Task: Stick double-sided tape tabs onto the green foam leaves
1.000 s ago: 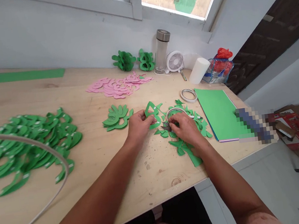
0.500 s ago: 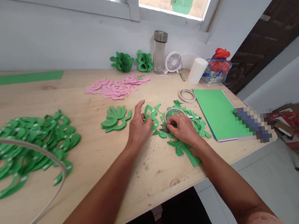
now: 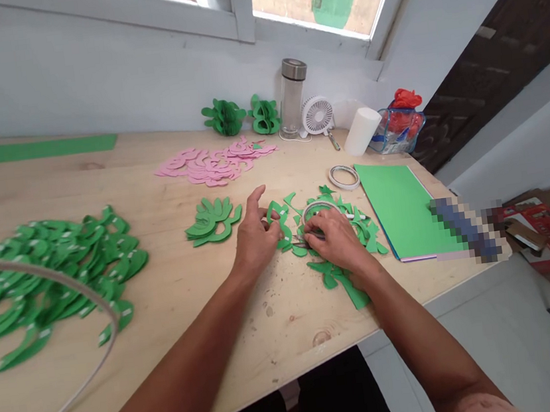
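My left hand (image 3: 258,235) pinches a green paper cutout (image 3: 280,213) with small white patches, its index finger raised. To its right, my right hand (image 3: 332,233) is closed over a small dark tool, perhaps scissors, mostly hidden by the fingers. Under and around that hand lie green paper scraps (image 3: 357,295), with a tape roll (image 3: 319,206) among them. A small stack of green cutouts (image 3: 212,220) rests left of my left hand.
A large pile of green strips (image 3: 52,267) covers the left side, near a pale curved cord (image 3: 76,280). Pink cutouts (image 3: 205,166), a bottle (image 3: 292,100) and a fan (image 3: 317,116) stand or lie behind. Green sheets (image 3: 400,210) lie at right.
The cutout in my left hand has turned slightly and sits lower. My right hand and the dark tool have shifted a little, and the tool now points differently. The camera view moved slightly.
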A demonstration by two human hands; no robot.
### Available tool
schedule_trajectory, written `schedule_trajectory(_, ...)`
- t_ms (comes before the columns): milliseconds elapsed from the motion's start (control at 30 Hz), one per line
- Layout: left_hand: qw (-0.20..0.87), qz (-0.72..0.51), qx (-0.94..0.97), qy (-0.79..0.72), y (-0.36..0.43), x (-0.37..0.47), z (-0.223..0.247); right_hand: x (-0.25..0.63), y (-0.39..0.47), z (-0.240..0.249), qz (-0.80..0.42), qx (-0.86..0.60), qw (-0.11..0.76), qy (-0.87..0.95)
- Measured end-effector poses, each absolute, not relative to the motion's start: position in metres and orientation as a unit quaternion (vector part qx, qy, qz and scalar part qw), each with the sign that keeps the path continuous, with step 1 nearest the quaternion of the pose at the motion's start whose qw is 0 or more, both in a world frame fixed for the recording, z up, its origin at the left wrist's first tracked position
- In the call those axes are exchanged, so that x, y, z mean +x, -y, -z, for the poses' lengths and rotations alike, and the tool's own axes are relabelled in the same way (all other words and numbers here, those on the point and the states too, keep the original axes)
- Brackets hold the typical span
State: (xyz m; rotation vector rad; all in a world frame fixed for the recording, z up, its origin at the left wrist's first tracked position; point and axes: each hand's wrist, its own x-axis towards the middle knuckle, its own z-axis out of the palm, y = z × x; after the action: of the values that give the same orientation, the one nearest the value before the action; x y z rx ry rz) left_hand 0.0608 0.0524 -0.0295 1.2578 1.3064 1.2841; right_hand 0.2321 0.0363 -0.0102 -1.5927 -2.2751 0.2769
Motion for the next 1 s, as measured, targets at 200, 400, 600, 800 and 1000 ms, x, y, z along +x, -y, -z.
schedule_trajectory(200, 0.399, -0.505, 0.549, -0.533, -0.053, 0.060, 0.031, 0.232, -0.034, 0.008, -0.085, -0.532, 0.156, 0.828)
schedule_trajectory(400, 0.390, -0.508, 0.570, -0.515, -0.050, 0.060, 0.027, 0.232, -0.035, 0.011, -0.109, -0.530, 0.171, 0.823)
schedule_trajectory(600, 0.437, -0.523, 0.533, -0.501, -0.052, 0.061, 0.032, 0.232, -0.037, 0.014, -0.145, -0.536, 0.208, 0.805)
schedule_trajectory(800, 0.541, -0.538, 0.449, -0.464, -0.054, 0.060, 0.023, 0.235, -0.036, 0.012, -0.165, -0.531, 0.241, 0.796)
schedule_trajectory(1000, 0.588, -0.542, 0.410, -0.438, -0.049, 0.066, 0.016, 0.235, -0.037, 0.010, -0.161, -0.536, 0.249, 0.790)
